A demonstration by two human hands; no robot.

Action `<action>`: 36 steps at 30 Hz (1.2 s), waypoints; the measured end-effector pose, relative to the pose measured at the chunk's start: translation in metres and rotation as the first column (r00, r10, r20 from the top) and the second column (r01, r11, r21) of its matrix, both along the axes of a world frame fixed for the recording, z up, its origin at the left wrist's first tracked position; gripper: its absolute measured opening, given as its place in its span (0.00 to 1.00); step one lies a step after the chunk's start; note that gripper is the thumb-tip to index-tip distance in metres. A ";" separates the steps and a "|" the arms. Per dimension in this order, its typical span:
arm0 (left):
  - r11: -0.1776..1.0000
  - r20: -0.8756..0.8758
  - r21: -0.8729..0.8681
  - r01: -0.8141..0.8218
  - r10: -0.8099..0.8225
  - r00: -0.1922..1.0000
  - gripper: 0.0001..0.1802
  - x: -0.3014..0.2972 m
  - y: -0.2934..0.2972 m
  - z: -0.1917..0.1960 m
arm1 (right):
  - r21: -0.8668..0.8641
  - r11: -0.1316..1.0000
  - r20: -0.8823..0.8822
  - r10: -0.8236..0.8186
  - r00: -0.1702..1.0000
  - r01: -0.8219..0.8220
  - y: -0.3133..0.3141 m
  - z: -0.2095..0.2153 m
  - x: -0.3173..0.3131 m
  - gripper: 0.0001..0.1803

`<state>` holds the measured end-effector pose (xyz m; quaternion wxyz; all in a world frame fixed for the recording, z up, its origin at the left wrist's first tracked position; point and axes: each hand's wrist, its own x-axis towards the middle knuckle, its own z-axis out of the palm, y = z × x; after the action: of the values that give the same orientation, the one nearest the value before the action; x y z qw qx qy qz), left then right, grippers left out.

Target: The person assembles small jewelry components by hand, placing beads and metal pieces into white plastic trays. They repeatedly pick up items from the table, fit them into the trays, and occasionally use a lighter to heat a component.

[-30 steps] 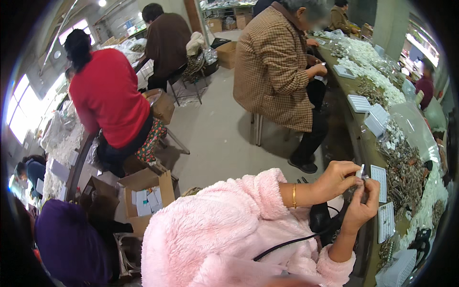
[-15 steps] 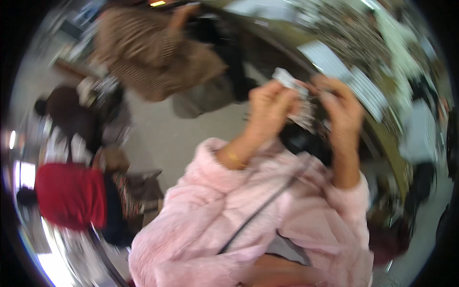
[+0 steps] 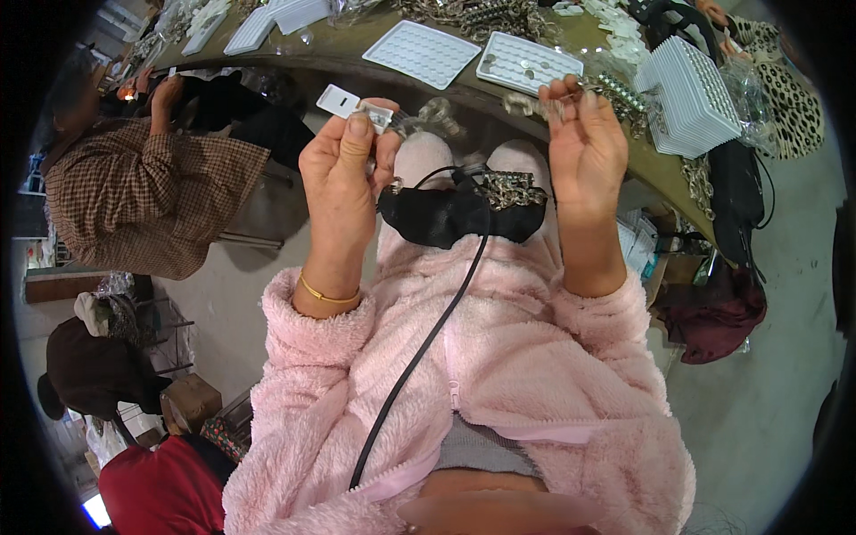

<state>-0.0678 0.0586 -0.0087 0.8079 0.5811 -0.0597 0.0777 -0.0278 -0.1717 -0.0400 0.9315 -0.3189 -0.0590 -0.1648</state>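
My left hand (image 3: 343,165) pinches a small white card (image 3: 340,101) with a dark slot in it, thumb on top. A blurred chain-like piece (image 3: 437,118) hangs out beyond its fingertips. To the right, my right hand (image 3: 584,147) is raised with its fingers curled and pressed together around something pale that motion smears. Between the two hands, a black cloth pouch (image 3: 437,218) lies across my lap, with a bunch of metal chain (image 3: 515,189) on it.
Ahead stands a table (image 3: 330,67) bearing a white tray (image 3: 419,53) with round wells, another tray (image 3: 530,62) holding small pieces, heaped chains (image 3: 499,18) and a tray stack (image 3: 687,98). At left sits a person in a checked jacket (image 3: 134,192). A black cord (image 3: 419,357) crosses my front.
My hands were close together over a pale, crumpled-looking item; now they are well apart, the left holding the card. The view has turned, bringing the table across the top.
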 end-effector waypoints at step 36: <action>0.961 -0.094 -0.134 0.241 -0.254 0.963 0.14 -0.011 -0.031 0.007 | -0.777 0.627 0.016 0.111 0.994 -0.058 0.032 0.041 -0.054 0.04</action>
<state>-0.0789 0.0277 -0.0014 0.8471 0.5223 -0.0826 -0.0528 -0.0816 -0.1399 0.0014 0.7085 -0.6796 -0.1678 -0.0894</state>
